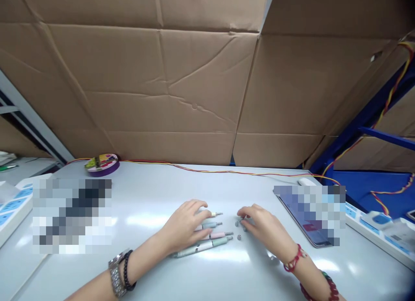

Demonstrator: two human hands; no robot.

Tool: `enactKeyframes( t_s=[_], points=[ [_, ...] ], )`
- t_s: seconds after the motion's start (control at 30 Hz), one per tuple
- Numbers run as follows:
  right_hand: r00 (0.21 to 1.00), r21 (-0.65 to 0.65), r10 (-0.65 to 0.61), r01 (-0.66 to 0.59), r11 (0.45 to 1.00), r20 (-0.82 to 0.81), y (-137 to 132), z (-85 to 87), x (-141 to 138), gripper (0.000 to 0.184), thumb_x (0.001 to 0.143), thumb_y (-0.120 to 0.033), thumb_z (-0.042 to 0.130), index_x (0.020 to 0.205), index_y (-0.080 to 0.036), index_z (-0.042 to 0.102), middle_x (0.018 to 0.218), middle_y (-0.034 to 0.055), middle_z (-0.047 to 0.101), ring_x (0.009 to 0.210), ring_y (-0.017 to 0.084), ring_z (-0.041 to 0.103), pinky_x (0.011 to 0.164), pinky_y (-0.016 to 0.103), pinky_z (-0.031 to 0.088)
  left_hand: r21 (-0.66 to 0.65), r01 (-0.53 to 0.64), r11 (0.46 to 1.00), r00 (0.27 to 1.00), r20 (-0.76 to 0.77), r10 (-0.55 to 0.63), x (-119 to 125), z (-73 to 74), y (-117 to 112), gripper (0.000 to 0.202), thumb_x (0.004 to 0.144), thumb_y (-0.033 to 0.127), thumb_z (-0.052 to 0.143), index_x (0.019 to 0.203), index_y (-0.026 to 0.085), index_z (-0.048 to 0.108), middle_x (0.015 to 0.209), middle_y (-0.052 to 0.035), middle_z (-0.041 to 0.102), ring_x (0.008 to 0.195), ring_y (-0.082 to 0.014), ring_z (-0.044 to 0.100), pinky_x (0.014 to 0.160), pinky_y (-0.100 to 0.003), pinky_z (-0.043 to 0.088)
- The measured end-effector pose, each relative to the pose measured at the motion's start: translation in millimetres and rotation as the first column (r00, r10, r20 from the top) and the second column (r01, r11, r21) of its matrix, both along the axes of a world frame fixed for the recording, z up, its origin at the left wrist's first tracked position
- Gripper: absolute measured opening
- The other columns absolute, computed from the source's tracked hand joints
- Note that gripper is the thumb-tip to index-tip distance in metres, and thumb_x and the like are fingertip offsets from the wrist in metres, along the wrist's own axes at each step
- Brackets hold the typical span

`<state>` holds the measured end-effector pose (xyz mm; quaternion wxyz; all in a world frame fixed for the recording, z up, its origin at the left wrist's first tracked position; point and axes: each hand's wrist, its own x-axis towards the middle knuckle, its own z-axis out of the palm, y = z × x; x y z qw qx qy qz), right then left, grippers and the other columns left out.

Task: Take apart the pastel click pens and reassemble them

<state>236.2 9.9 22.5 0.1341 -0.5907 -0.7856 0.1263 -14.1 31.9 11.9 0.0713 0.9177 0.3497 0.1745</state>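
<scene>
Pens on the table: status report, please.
Left hand flat on four pens. Right hand fingers at small grey caps. Phone right, apart.

Left hand (pixel 186 225) flat over four pens (pixel 210 236) mid-desk (pixel 155 270), tips pointing right. Right hand (pixel 261 225) fingertips on small caps (pixel 239 237) just beside them. Phone (pixel 308 225) near right edge, tape roll (pixel 103 164) at back-left.
</scene>
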Motion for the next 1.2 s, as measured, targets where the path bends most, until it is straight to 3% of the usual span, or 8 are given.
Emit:
enactKeyframes(
  t_s=[0.1,0.17,0.4,0.73,0.87,0.97,1.2],
  points=[
    [1.0,-0.004,0.0,0.0,1.0,0.007,0.9,-1.1,2.2,0.022,0.08,-0.012,0.047,0.087,-0.022,0.065,0.074,0.0038,0.064,0.066,0.02,0.062,0.06,0.03,0.047,0.001,0.046,0.999,0.998,-0.032,-0.046,1.5,1.2,-4.0,0.044,0.073,0.05,0.064,0.107,0.022,0.056,0.124,-0.01,0.049,0.113,-0.0293,0.045,0.093,-0.042,0.039],
    [1.0,-0.009,0.005,-0.005,1.0,-0.003,1.4,-0.4,4.3,0.024,0.08,-0.011,0.047,0.088,-0.023,0.066,0.075,0.0031,0.066,0.068,0.02,0.063,0.061,0.03,0.048,0.003,0.055,0.998,0.997,-0.055,-0.055,2.3,0.3,-5.4,0.049,0.07,0.05,0.065,0.108,0.021,0.055,0.128,-0.011,0.046,0.117,-0.0309,0.041,0.096,-0.044,0.036],
    [0.999,0.028,0.015,-0.014,1.0,-0.03,1.7,2.9,8.9,0.024,0.086,-0.014,0.043,0.095,-0.023,0.064,0.088,0.0047,0.068,0.082,0.022,0.064,0.069,0.034,0.049,-0.019,0.046,0.999,0.996,-0.08,-0.048,0.6,-2.2,-5.6,0.031,0.074,0.038,0.064,0.097,0.02,0.056,0.13,-0.0098,0.044,0.119,-0.0291,0.04,0.096,-0.041,0.037],
    [0.998,0.1,0.054,-0.052,0.994,-0.02,-1.5,3.2,4.2,0.024,0.089,-0.017,0.042,0.093,-0.022,0.064,0.084,0.0038,0.068,0.078,0.021,0.064,0.066,0.034,0.05,0.004,0.012,1.0,0.997,-0.081,-0.012,1.2,2.2,-3.9,0.037,0.081,0.032,0.062,0.115,0.023,0.05,0.131,-0.0108,0.042,0.117,-0.0291,0.042,0.093,-0.043,0.041],
    [0.993,0.12,0.119,-0.119,0.986,0.004,-2.0,2.4,1.6,0.02,0.086,-0.013,0.048,0.093,-0.024,0.064,0.084,0.0045,0.067,0.079,0.022,0.063,0.067,0.033,0.05,0.091,0.053,0.994,0.996,-0.074,-0.046,2.8,4.2,-6.6,0.014,0.089,0.024,0.048,0.099,0.019,0.056,0.128,-0.0114,0.045,0.116,-0.0275,0.043,0.093,-0.041,0.041],
    [0.983,0.121,0.18,-0.183,0.976,0.034,-2.7,-1.3,-4.8,0.021,0.082,-0.007,0.053,0.093,-0.023,0.064,0.083,0.0044,0.066,0.082,0.023,0.06,0.068,0.033,0.05,0.143,0.061,0.988,0.995,-0.089,-0.048,3.7,3.8,-7.5,0.015,0.09,0.017,0.042,0.085,0.017,0.057,0.122,-0.0111,0.05,0.114,-0.0271,0.044,0.091,-0.041,0.043],
    [0.975,0.114,0.203,-0.213,0.97,0.09,-4.6,-4.5,-17.2,0.022,0.08,-0.002,0.052,0.081,-0.02,0.064,0.073,0.0036,0.063,0.076,0.021,0.057,0.063,0.031,0.047,0.179,0.036,0.983,0.994,-0.109,-0.017,5.7,0.2,-6.8,0.011,0.089,0.018,0.046,0.087,0.017,0.057,0.124,-0.0115,0.05,0.115,-0.0279,0.045,0.091,-0.043,0.045]
  ],
)
